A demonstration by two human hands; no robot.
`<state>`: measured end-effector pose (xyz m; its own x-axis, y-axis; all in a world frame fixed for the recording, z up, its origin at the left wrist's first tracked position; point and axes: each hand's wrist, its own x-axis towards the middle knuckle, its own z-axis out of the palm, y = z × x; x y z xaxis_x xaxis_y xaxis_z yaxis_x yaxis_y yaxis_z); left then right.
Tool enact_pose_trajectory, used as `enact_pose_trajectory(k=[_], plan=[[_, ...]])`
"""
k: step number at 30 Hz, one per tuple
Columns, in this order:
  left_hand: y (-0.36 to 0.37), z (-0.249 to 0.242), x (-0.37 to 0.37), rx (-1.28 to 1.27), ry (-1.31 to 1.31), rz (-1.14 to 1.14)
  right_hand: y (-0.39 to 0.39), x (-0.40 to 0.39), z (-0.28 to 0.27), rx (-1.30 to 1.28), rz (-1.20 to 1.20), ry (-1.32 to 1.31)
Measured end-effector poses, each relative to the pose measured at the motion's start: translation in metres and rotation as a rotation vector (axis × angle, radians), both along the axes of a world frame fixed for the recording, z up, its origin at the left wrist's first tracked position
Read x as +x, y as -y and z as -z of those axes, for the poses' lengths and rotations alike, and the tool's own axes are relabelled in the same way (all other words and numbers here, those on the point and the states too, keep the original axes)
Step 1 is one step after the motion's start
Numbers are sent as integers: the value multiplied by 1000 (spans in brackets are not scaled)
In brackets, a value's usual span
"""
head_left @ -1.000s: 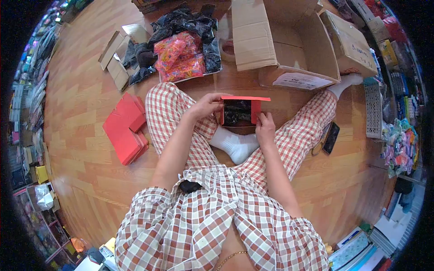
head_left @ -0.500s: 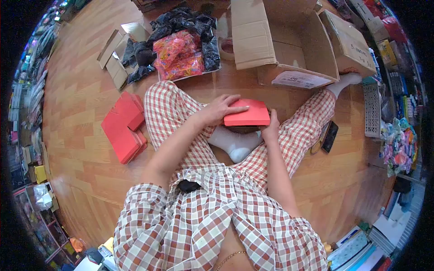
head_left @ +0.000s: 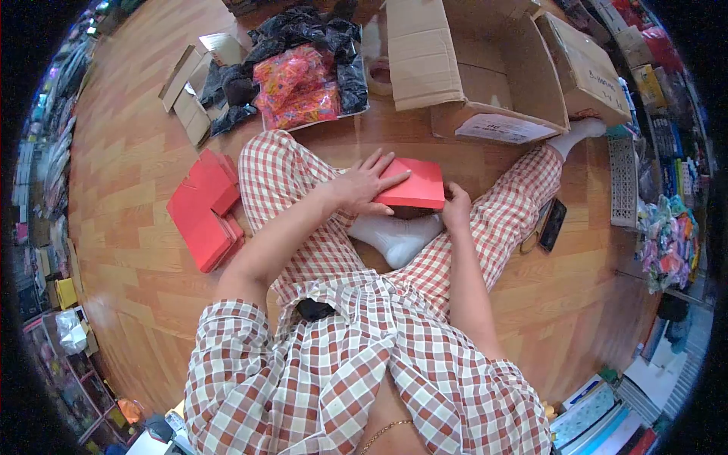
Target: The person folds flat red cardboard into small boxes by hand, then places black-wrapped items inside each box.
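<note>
A red folded card box is held between my hands above my crossed legs, its dark open side facing me. My left hand lies across its left part with the fingers spread over the top. At the box's right edge my right hand pinches it with bent fingers. Beneath the box is my foot in a white sock. More flat red card pieces lie stacked on the floor, left of my knee.
Ahead lie a clear bag of colourful items, black plastic bags and torn cardboard. An open carton and a closed one stand ahead right. A phone lies by my right leg. Shelves line both sides.
The red box has shifted slightly left and tilted. My left hand has spread its fingers wider over it, and my right hand has stayed at its right edge.
</note>
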<state>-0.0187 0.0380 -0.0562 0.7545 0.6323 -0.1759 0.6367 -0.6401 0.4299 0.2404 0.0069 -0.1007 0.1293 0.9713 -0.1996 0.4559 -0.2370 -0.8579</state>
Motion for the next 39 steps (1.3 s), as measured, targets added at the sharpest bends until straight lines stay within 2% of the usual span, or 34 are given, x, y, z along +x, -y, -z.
enact_pose_trajectory(k=[3,6,8,9,11,14,17,23,26,29,33,35,39], plan=[[3,2,-2,49,40,-16,-1,0,-3,99,-46,-25],[3,0,2,47,25,-27,-4,0,-6,18,-42,-7],[6,-4,7,141,-63,-16,-3,-1,-12,-132,19,-182],[7,-3,8,139,-64,-10,-3,0,-5,-133,24,-184],[11,0,11,132,-44,-60,-3,5,13,20,-7,-116],[14,2,13,192,-43,-72,-3,1,-5,-48,-5,-221],[18,9,16,296,-33,-75,-4,5,3,-106,-4,-283],[22,18,18,404,-48,-91,-4,1,-10,-152,11,-275],[25,7,21,342,-105,-121,-5,0,-11,-144,13,-264],[25,23,22,382,-77,-132,-6,3,-6,-151,7,-240],[27,18,23,362,-78,-147,-7,7,8,-93,-2,-245],[27,18,22,306,-28,-185,-9,12,22,-88,-37,-158],[29,14,25,289,-41,-192,-8,10,12,-134,-23,-181]])
